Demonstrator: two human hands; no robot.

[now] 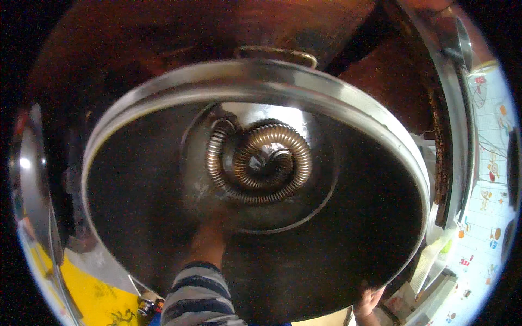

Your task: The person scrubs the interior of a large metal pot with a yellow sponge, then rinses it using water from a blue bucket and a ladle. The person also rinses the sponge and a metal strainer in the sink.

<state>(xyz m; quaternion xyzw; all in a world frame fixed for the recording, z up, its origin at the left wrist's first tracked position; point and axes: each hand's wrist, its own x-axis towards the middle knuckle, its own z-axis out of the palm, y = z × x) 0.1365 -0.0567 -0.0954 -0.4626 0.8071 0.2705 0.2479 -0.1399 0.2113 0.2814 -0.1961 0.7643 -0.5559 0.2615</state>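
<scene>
A large round metal pot [355,228] fills the middle of the view, its mouth tilted towards me. Inside it, a corrugated metal hose [301,159] lies coiled in a spiral against the shiny bottom. My left arm, in a striped sleeve [200,293], reaches over the near rim into the pot. The left hand [214,222] fades into blur and shadow just below the coil, so its fingers cannot be made out. At the lower right, my right hand [368,302] holds the pot's rim [424,203], thumb on the inner side.
A wire handle [281,52] sticks out at the pot's far side. Patterned light-blue tiles [487,175] line the right. A yellow surface with dark markings [102,293] shows at lower left. Another curved metal object [34,163] stands at the left edge. The background is dark.
</scene>
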